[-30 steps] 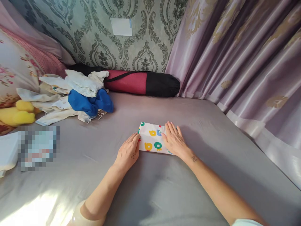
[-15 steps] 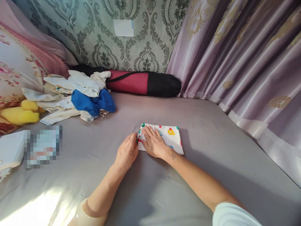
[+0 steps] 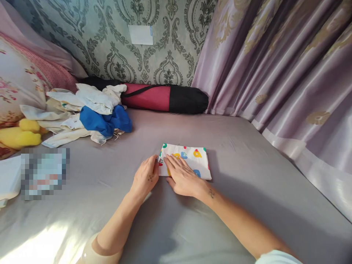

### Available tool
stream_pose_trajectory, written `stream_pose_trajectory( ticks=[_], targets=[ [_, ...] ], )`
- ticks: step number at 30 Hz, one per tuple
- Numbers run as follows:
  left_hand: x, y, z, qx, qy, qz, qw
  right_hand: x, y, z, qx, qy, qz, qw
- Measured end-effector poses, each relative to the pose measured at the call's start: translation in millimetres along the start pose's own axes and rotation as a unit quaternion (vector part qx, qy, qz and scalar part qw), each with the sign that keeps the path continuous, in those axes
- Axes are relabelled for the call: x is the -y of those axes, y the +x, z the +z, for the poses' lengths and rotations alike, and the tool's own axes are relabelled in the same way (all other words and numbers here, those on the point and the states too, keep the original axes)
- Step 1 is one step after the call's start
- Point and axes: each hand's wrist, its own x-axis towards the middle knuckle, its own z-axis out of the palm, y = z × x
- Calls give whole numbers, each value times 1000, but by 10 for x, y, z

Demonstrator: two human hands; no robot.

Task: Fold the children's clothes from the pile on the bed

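Note:
A white cloth with colourful printed figures lies folded into a flat rectangle on the grey sheet. At its left edge is my left hand, fingers curled together with the tips at the cloth's side; the thumb side partly hides that edge. My right hand rests flat over the lower left part of the cloth, fingers stretched out and palm down. Its thumb and heel reach past the front edge onto the sheet.
A heap of white garments with a blue garment lies at the back left. Behind is a red and black rolled bag along the wall. A yellow plush toy sits far left, and purple curtains hang on the right.
My right hand has slid toward me across the cloth, uncovering more of its print. My left hand stays at the left edge. The whole view has shifted slightly.

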Motion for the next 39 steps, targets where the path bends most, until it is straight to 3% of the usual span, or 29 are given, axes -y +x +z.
stream_pose_trajectory(
  ticks=[7, 16, 26, 29, 32, 35, 37, 39],
  targets=[
    [-51, -59, 6, 72, 3, 103, 992, -211, -424, -19, -8, -55, 49, 997],
    [-18, -9, -44, 104, 67, 146, 981, -232, -343, -41, -53, -98, 54, 992],
    [-55, 60, -69, 44, 29, 146, 988, -266, -269, -44, -78, -94, 78, 989],
    [-138, 73, -126, -5, -20, 173, 985, -279, -291, -190, -60, -28, 88, 994],
    [-241, 41, -208, -65, -64, 113, 989, -319, -376, -439, -72, 92, 115, 987],
    [-325, -9, -310, -96, -87, 23, 991, -423, -520, -698, -88, 304, 141, 938],
    [-365, -30, -366, -86, -88, -26, 992, -536, -635, -829, -103, 473, 176, 857],
    [-392, -42, -394, -62, -80, -64, 993, -677, -757, -913, -138, 601, 225, 754]
  ],
)
